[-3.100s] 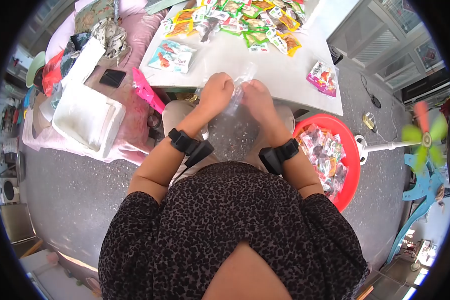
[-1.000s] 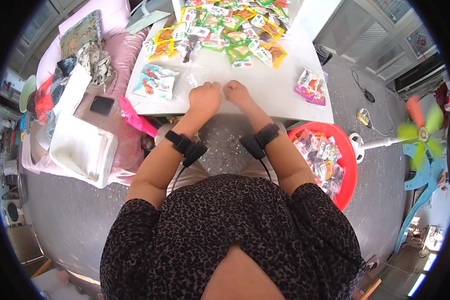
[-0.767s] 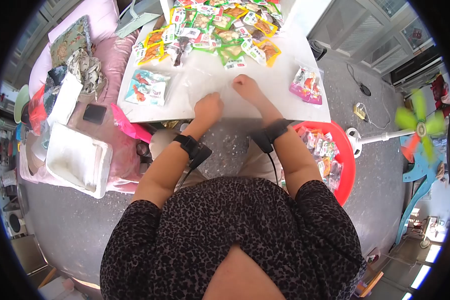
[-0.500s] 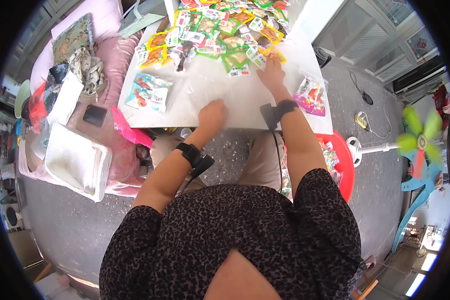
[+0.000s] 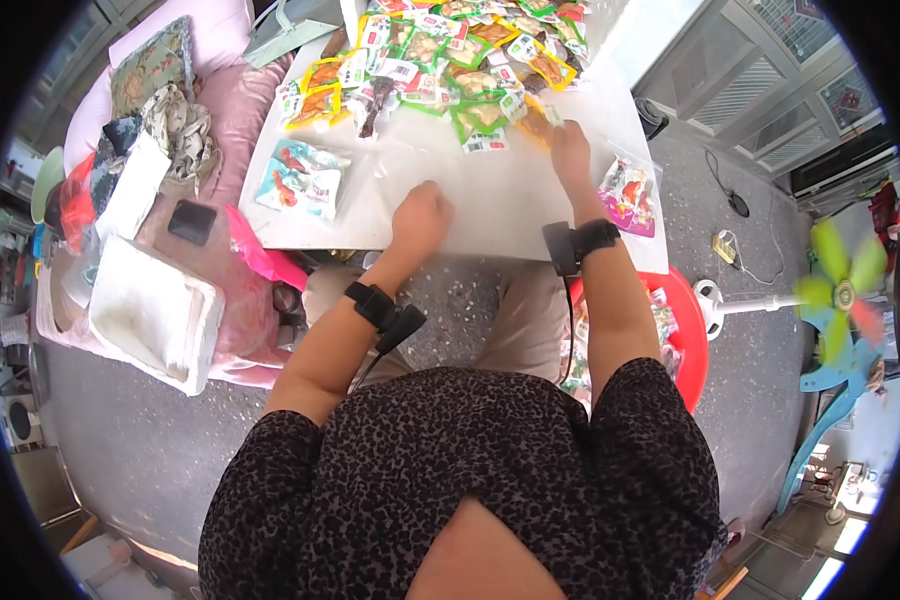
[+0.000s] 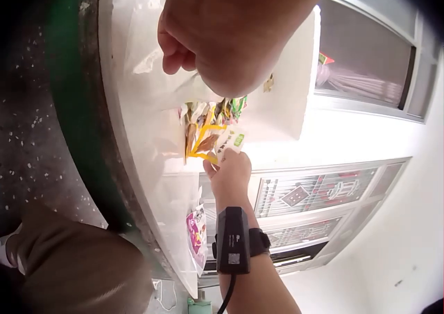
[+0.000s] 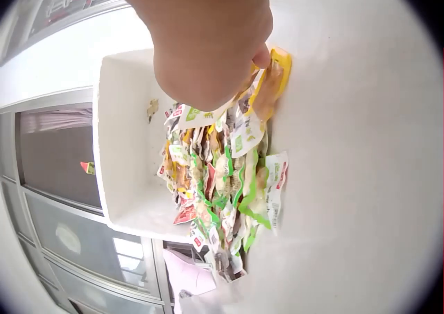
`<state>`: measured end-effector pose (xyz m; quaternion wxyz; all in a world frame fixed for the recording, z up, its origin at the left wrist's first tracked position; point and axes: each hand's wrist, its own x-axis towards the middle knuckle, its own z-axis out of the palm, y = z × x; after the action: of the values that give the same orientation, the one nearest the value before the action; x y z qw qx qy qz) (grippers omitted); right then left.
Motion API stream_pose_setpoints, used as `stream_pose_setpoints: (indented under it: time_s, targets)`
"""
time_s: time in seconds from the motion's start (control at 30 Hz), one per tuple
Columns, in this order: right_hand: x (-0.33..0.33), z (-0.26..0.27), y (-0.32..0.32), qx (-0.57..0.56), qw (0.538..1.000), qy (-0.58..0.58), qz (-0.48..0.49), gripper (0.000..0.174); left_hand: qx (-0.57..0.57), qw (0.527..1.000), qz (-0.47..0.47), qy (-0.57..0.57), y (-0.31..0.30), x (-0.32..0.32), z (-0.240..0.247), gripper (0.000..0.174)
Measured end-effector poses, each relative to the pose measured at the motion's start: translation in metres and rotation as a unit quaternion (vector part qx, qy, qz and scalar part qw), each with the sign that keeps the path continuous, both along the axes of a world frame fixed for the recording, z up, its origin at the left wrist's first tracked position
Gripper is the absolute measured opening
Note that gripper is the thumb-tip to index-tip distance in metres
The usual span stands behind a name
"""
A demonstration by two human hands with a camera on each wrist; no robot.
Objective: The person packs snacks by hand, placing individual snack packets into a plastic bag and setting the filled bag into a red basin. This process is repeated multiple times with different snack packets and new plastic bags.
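My right hand [image 5: 572, 158] pinches a yellow-edged food packet [image 5: 536, 122] at the near right side of the packet pile [image 5: 475, 85]. In the left wrist view, the thumb and fingers grip the white end of that packet [image 6: 206, 144]; its yellow end [image 7: 280, 75] shows beyond the hand in the right wrist view. Near the table's front edge, my left hand [image 5: 422, 215] has its fingers curled on a clear plastic bag [image 6: 146, 61], which spreads thinly over the white tabletop [image 5: 490, 220]. Most of the bag is hard to see against the table.
A light-blue packet [image 5: 302, 178] lies at the table's left, a purple one [image 5: 628, 198] at its right. A red basin [image 5: 692, 345] full of packets stands on the floor by my right arm. On the pink bed sits a white foam box [image 5: 155, 315].
The right hand has left the left hand's side, reached to the pile, and now draws a yellow-edged packet rightward. My left hand stays near the table edge.
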<state>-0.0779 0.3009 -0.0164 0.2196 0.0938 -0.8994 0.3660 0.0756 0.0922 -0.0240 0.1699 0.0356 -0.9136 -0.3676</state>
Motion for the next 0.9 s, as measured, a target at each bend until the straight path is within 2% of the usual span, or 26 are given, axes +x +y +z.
stream_pose_setpoints:
  time_s: [0.1, 0.2, 0.3, 0.37, 0.47, 0.57, 0.7, 0.9]
  targets:
    - [0.030, 0.030, 0.011, -0.227, 0.964, -0.110, 0.080, 0.016, -0.077, 0.997, 0.015, 0.028, -0.004, -0.002, 0.023, 0.008]
    - [0.055, 0.036, 0.025, -0.250, 0.950, -0.105, 0.157, 0.018, -0.199, 0.979, -0.011, 0.051, -0.007, -0.003, 0.038, 0.008]
    - [0.078, 0.041, 0.030, -0.495, 0.818, -0.205, 0.209, 0.020, -0.287, 0.955, -0.062, 0.050, -0.003, 0.000, 0.037, 0.007]
    - [0.094, 0.047, 0.030, -0.618, 0.712, -0.274, 0.191, 0.021, -0.325, 0.941, -0.091, 0.013, 0.008, 0.002, 0.024, 0.008]
    - [0.116, 0.044, 0.031, -0.631, 0.702, -0.281, 0.175, 0.024, -0.274, 0.954, -0.118, -0.038, 0.022, 0.004, -0.006, 0.009]
    - [0.137, 0.038, 0.033, -0.629, 0.701, -0.294, 0.164, 0.025, -0.171, 0.980, -0.086, -0.049, 0.035, 0.008, -0.018, 0.010]
    - [0.159, 0.022, 0.037, -0.607, 0.705, -0.333, 0.156, 0.026, -0.093, 0.991, -0.078, -0.063, 0.045, 0.007, -0.018, 0.011]
    - [0.173, 0.001, 0.037, -0.626, 0.679, -0.346, 0.164, 0.025, -0.028, 0.995, -0.072, -0.059, 0.052, 0.007, -0.017, 0.012]
